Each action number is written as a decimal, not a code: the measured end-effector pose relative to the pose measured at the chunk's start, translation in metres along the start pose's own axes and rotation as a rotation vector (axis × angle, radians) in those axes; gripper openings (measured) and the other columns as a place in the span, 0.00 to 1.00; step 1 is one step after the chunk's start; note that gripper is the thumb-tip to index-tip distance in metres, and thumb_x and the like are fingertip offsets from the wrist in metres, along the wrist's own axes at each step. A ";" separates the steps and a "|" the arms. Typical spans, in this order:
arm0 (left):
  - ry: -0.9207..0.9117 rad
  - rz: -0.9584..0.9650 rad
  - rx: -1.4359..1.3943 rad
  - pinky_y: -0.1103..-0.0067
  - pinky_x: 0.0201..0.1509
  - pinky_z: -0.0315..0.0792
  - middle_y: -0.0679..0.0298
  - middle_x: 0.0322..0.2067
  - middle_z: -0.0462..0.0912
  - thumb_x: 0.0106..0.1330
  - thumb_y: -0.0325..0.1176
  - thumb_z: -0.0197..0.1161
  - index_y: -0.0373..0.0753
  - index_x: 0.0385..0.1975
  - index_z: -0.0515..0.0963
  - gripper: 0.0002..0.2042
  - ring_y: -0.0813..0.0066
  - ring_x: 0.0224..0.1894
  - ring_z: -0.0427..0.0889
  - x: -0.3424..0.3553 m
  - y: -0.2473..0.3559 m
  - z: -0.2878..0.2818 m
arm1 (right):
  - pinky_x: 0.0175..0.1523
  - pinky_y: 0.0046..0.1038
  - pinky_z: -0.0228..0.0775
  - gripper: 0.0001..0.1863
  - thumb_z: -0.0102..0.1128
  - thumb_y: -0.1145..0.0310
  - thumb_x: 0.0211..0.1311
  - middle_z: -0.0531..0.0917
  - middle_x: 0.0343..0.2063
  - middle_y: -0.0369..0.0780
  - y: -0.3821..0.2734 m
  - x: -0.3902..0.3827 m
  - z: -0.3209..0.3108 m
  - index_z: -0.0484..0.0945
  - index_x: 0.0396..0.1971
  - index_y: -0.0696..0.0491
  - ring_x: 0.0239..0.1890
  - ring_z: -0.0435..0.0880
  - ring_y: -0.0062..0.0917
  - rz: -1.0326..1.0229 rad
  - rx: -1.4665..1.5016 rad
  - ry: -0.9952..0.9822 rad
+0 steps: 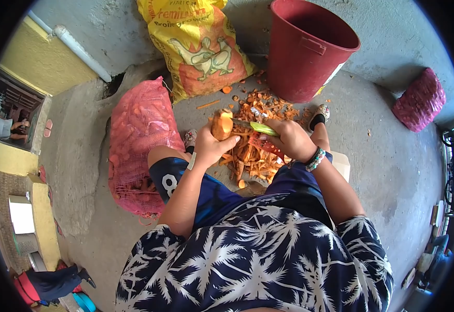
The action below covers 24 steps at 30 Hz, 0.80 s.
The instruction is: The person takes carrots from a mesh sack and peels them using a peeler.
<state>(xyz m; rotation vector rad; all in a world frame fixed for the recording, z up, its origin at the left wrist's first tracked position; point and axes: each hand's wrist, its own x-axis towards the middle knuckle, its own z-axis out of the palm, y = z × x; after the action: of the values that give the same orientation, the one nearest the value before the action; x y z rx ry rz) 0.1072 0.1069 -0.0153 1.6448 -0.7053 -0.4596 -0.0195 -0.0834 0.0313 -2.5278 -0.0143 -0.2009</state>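
Observation:
My left hand (209, 147) is closed around a thick, partly peeled orange carrot (222, 126), held upright above the floor. My right hand (293, 139) grips a knife by its green handle (263, 129). The dark blade (242, 123) points left, its tip touching or very close to the carrot's side. Just under my right hand shows a red piece with holes (266, 146); I cannot tell what it is. Between my feet, a heap of orange peelings and cut bits (248, 162) lies on the concrete, partly hidden by my hands.
Left of my leg rests a pink mesh sack (139, 140) full of carrots. A yellow printed sack (198, 57) and a tall red bin (310, 57) stand against the wall. A purple-pink mesh sack (421, 100) leans at the right. Another person (11, 126) appears through an opening, far left.

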 end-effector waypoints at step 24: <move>-0.495 -0.461 -0.347 0.84 0.15 0.64 0.66 0.13 0.70 0.43 0.26 0.60 0.35 0.22 0.71 0.07 0.82 0.12 0.70 -0.008 -0.010 -0.011 | 0.33 0.39 0.68 0.13 0.51 0.58 0.58 0.78 0.21 0.47 0.062 0.028 0.077 0.72 0.35 0.53 0.26 0.78 0.41 -0.031 0.217 -0.167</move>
<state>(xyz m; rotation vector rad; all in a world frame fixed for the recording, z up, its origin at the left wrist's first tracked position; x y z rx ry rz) 0.1108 0.1214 -0.0231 1.3621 -0.5531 -1.2792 0.0228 -0.0917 -0.0616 -2.3217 -0.1350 0.0010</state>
